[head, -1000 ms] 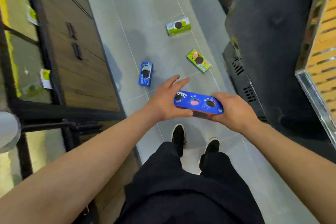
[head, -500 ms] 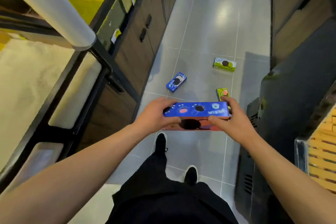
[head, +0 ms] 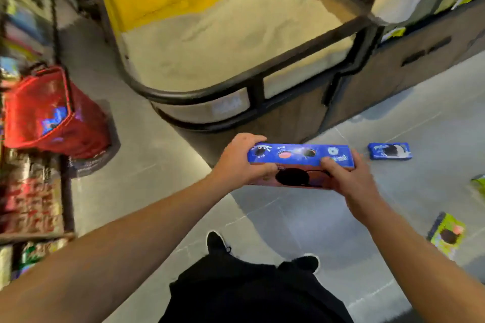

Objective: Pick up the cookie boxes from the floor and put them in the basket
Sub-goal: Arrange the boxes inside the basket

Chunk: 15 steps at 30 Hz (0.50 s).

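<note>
One box held: blue box (head: 300,156), centre frame, left hand (head: 236,162) and right hand (head: 349,178) gripping its ends.
Basket: red (head: 86,128), far left, something blue inside.
Left: blue box on floor (head: 389,151) and green box (head: 447,233), right.
Room: bare floor (head: 147,176) leads to basket; counter (head: 199,92) edges the path.

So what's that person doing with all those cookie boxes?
A person is holding a long blue cookie box with both hands, the left hand at one end and the right hand at the other. A red basket stands on the floor off to their left, with something blue already inside. A small blue box and a green box lie on the floor to their right, not yet picked up.
</note>
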### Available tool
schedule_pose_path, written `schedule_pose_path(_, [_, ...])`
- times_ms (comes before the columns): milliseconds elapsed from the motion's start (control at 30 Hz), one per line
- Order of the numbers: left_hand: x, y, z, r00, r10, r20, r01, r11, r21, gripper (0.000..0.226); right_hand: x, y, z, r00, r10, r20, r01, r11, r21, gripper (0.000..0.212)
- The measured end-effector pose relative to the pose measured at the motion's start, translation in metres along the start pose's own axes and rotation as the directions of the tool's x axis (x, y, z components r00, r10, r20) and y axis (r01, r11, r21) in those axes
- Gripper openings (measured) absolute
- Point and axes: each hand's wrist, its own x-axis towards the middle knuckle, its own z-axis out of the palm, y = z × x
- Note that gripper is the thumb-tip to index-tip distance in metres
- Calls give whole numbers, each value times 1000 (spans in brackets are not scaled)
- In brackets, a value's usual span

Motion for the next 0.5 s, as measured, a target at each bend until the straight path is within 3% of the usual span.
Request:
schedule_pose_path(100, [-48, -67, -49, 948, -275, -163, 235, 945, -225, 77, 9, -3, 88, 988, 21, 150, -17, 999, -29, 54])
schedule_pose_path(167, [-78, -106, -76, 890, -403, -211, 295, 864, -409, 77, 11, -4, 147, 975, 17, 223, -4, 998, -60, 48])
schedule_pose_path(267, [-121, -164, -118, 819, -531, -218, 247, 669, -701, 78, 7, -1, 240, 944, 13, 330, 23, 994, -104, 43])
schedule_pose_path(333, [-153, -212, -154, 766, -591, -253, 180, 576, -798, 78, 3, 2, 315, 917, 19, 398, 50, 985, -162, 44])
schedule_pose_path(433, [-186, -260, -202, 707, -637, -308, 123, 540, -833, 80, 1, -3, 400, 873, 25, 487, 102, 967, -232, 45])
schedule_pose_path(500, [-205, -290, -231, 654, -673, -346, 121, 544, -831, 78, 5, -6, 456, 829, 54, 556, 129, 950, -285, 34])
